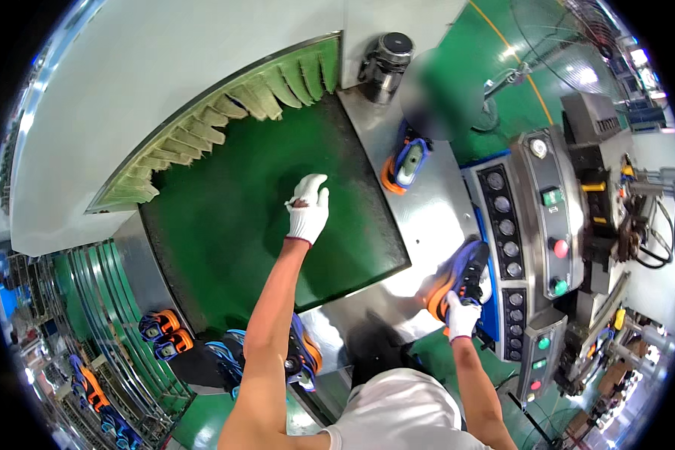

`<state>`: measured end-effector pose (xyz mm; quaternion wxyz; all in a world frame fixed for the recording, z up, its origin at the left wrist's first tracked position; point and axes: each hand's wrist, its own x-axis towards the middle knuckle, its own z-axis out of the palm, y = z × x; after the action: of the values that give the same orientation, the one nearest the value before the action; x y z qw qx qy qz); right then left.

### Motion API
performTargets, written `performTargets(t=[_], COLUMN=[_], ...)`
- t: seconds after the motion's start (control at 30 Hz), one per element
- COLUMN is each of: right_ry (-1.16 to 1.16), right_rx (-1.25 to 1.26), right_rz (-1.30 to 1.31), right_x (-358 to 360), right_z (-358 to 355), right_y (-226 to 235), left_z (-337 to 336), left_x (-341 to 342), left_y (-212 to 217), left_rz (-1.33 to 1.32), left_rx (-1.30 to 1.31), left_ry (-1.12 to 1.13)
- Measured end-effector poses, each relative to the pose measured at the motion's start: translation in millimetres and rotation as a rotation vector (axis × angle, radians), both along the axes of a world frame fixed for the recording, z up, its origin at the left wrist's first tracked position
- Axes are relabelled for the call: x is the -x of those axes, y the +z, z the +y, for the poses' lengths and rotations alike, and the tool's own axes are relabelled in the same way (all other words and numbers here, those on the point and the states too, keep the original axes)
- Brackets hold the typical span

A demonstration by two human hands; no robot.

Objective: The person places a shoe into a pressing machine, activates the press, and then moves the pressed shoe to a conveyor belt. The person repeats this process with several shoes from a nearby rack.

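My left hand (307, 207), in a white glove, is held over the green conveyor belt (232, 217). Its thumb stands apart from loosely bent fingers, and nothing shows in it. At the right, my gloved right hand (463, 315) grips a black, blue and orange shoe (461, 276) by its orange end, above the metal ledge beside a control panel. Another shoe of similar colours (408, 163) sits farther up that ledge. More shoes (305, 351) lie close to my left forearm, partly hidden by it.
A green strip curtain (225, 112) hangs across the machine opening ahead. A dark-lidded metal container (388, 64) stands at the ledge's far end. Rightward are a control panel (551, 217) and machinery. At left, orange-and-black shoes (165, 335) sit near a metal rack (120, 300) holding other shoes.
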<state>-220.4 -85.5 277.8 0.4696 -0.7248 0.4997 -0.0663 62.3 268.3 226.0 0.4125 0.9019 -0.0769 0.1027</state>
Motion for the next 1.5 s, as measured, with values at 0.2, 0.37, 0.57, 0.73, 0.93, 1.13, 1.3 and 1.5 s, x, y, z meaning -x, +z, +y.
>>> performTargets(t=[0.2, 0.37, 0.57, 0.73, 0.93, 1.13, 1.3, 1.5], right_ry=[0.055, 0.033, -0.081, -0.038, 0.070, 0.148, 0.306, 0.793], right_rx=[0.145, 0.223, 0.373, 0.244, 0.182, 0.053, -0.078, -0.093], right_rz=[0.282, 0.100, 0.510, 0.201, 0.414, 0.098, 0.231, -0.122], right_x=[-16.8, -6.8, 30.4, -24.1, -14.0, -15.6, -13.1, 35.6], right_z=[-11.4, -10.6, -43.5, 9.5, -2.5, -6.2, -13.1, -16.4], right_y=[-8.7, -13.3, -30.5, 4.0, 4.9, 3.0, 50.8, 188.4], left_z=[112.8, 238.7, 284.9, 286.7, 235.7, 124.7, 77.9, -31.3], left_x=[-142.3, -311.1, -373.8, -353.6, -257.1, -60.8, 105.9, 202.5], left_y=[-17.2, -6.1, -74.4, -94.0, -67.9, 8.3, 51.6, 165.5], left_rz=[-0.289, 0.512, 0.542, 0.529, 0.243, 0.229, 0.553, 0.568], left_rx=[-0.309, -1.061, -1.061, -1.026, -0.667, -0.407, -0.158, -0.213], left_ry=[0.068, 0.304, 0.195, 0.211, 0.277, 0.327, 0.203, -0.482])
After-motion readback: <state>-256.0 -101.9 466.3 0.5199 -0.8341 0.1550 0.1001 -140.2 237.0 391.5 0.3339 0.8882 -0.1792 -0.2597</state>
